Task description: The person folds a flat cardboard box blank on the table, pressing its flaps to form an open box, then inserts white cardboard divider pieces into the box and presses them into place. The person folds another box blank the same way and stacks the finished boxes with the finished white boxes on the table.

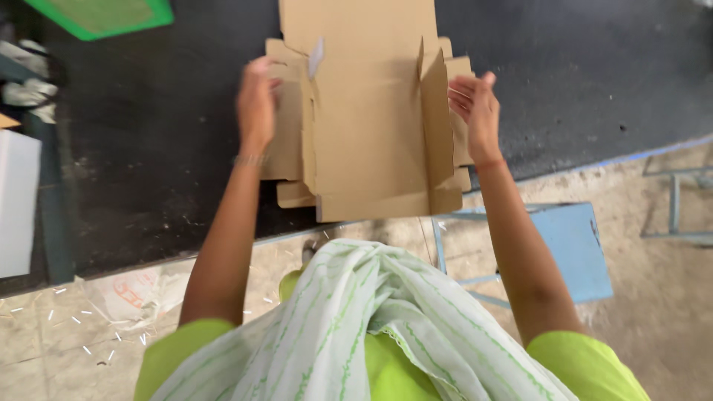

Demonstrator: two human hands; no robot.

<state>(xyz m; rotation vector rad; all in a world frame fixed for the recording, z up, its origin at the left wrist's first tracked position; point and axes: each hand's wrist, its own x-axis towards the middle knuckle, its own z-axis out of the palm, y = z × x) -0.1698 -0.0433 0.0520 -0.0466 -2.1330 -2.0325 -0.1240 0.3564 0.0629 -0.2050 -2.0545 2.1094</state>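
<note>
A flat brown cardboard box blank (368, 119) lies on the black worktable (148, 148), its two side panels folded partly upright. My left hand (256, 104) is at the left side panel, fingers on or against the raised flap; it is blurred. At the right side flap is my right hand (475, 111), fingers spread and slightly curled, touching or just off the cardboard. A small pale strip (316, 56) sticks up at the upper left fold. My arms reach forward over a green top and a white-green striped scarf (356, 327).
A green-edged tray (104, 15) sits at the table's far left corner. A white block (16, 200) is at the left edge. Below the table's near edge stand a blue stool (572, 249), a metal frame (676, 200), and a plastic bag (130, 293) on a littered concrete floor.
</note>
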